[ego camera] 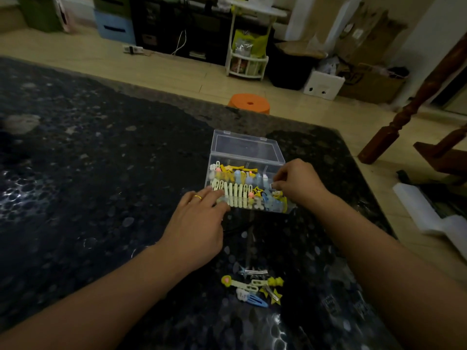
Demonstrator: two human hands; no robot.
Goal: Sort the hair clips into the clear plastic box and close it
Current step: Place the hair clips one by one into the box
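Note:
The clear plastic box (275, 164) stands open on the dark table, its lid (243, 147) tipped up and back. Several pale, yellow and blue hair clips (237, 190) fill it in rows. My left hand (199, 223) rests against the box's near left corner with straight fingers and a gold ring. My right hand (297, 183) hovers over the box's right side, fingers curled and pinching a small pale clip (273, 185). A loose heap of hair clips (252, 289) lies on the table near me, between my forearms.
The dark speckled table (88, 185) stretches far to the left. An orange stool (249, 103) stands beyond its far edge. A wooden post (404, 114) and a white object (427, 210) are on the right. Shelves and boxes line the back wall.

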